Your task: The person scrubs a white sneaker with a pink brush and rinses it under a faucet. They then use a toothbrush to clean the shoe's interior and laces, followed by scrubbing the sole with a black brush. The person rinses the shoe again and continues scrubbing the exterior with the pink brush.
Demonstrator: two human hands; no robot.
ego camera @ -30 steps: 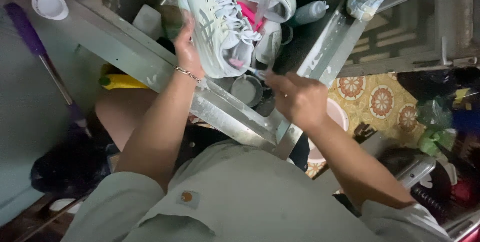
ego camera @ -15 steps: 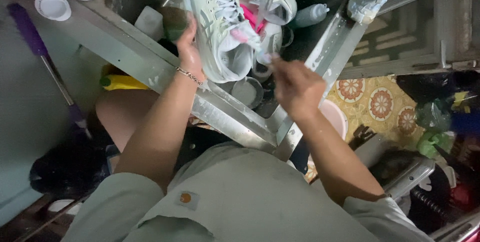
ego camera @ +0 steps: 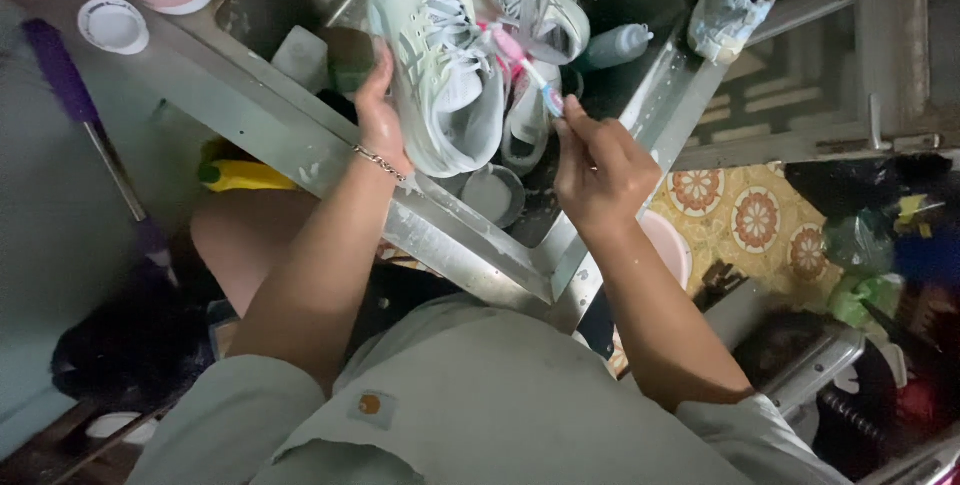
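Steel sink (ego camera: 470,245) fills the view below me, patterned floor (ego camera: 750,215) at its right. My left hand (ego camera: 378,110) wraps the side of a pale sneaker (ego camera: 435,55), holding it over the basin. My right hand (ego camera: 598,170) pinches a toothbrush (ego camera: 528,63), bristles against the laces. Another shoe (ego camera: 540,15) and a bottle (ego camera: 615,45) lie behind; a small bowl (ego camera: 492,193) sits underneath.

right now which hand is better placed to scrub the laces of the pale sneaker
Right. The right hand already grips the pink toothbrush, its head lying by the laces of the pale sneaker. The left hand is busy holding that shoe over the sink.
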